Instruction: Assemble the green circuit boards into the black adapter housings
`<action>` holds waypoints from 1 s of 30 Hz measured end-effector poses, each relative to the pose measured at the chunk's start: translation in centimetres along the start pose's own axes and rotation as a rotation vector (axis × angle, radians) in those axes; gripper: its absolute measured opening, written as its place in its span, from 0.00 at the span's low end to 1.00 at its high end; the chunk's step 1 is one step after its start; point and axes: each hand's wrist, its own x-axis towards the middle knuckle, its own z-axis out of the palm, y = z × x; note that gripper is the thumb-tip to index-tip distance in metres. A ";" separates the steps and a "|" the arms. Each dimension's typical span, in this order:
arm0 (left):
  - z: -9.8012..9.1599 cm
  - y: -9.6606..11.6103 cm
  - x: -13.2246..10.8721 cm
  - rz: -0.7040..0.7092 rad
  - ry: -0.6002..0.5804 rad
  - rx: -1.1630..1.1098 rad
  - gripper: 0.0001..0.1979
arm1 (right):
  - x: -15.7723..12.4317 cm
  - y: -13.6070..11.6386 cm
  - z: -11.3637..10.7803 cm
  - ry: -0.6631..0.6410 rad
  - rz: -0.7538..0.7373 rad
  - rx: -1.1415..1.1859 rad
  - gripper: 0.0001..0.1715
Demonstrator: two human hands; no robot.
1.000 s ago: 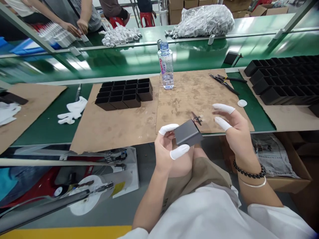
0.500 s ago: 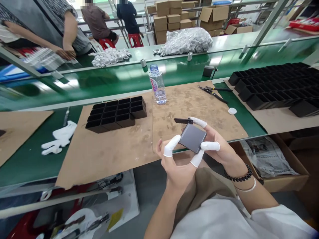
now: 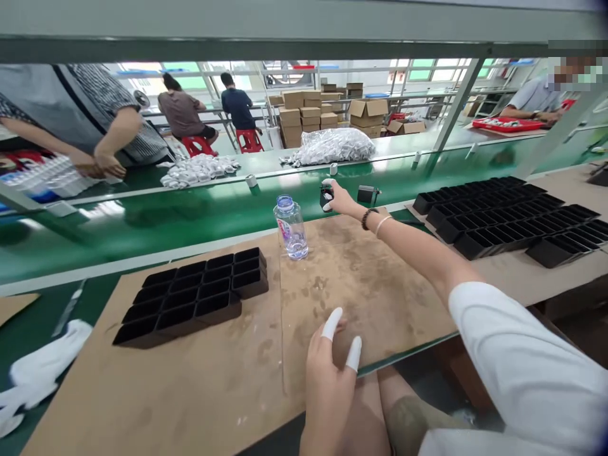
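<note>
My right hand (image 3: 341,197) reaches out over the green belt (image 3: 213,221), thumb and fingers closed around a small dark square-sided device (image 3: 326,197). White finger cots cover the fingertips that show. A similar dark box with a short pin at its side (image 3: 367,194) lies on the belt just right of that hand. My left hand (image 3: 332,367) hovers at the cardboard's front edge, its white-capped thumb and finger apart with nothing between them. Between my hands and to the left, a clear plastic bottle with a blue neck (image 3: 295,237) stands upright on the cardboard mat (image 3: 332,285).
Black open-topped boxes (image 3: 190,297) stand in rows on the left cardboard, with several more rows (image 3: 503,215) at the right. A white glove (image 3: 45,364) lies far left. Across the belt are a bag of white parts (image 3: 335,147), loose white parts (image 3: 199,170) and a co-worker's hands (image 3: 102,161).
My right hand has moved forward over the belt, carrying the dark device. The left hand has let go of it and stays near the front edge. The view has tilted up.
</note>
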 end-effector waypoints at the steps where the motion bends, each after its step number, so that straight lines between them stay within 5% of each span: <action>1: 0.0 -0.1 -0.2 0.005 0.010 -0.007 0.25 | 1.2 0.4 0.9 0.004 0.014 -0.018 0.48; 6: 0.6 -0.6 -0.7 0.073 0.088 0.013 0.21 | 2.3 1.9 3.6 -0.016 0.031 -0.062 0.50; 11: 0.5 -0.7 -0.3 0.093 0.056 0.109 0.21 | -1.3 0.9 1.3 -0.088 -0.057 -0.072 0.56; 17: -0.3 -0.4 -0.1 0.115 0.001 0.125 0.20 | -13.0 -0.9 -3.8 -0.166 -0.133 -0.103 0.34; 22: -0.4 0.0 0.3 0.055 0.002 0.014 0.21 | -24.6 -0.2 -4.8 -0.183 -0.207 -0.037 0.26; 25: -0.8 1.4 3.1 0.038 0.171 -0.057 0.31 | -28.2 1.6 -4.3 -0.029 -0.190 -0.031 0.20; 30: -3.1 4.9 13.2 0.197 0.460 -0.118 0.47 | -28.2 3.6 -3.3 0.151 -0.211 0.029 0.16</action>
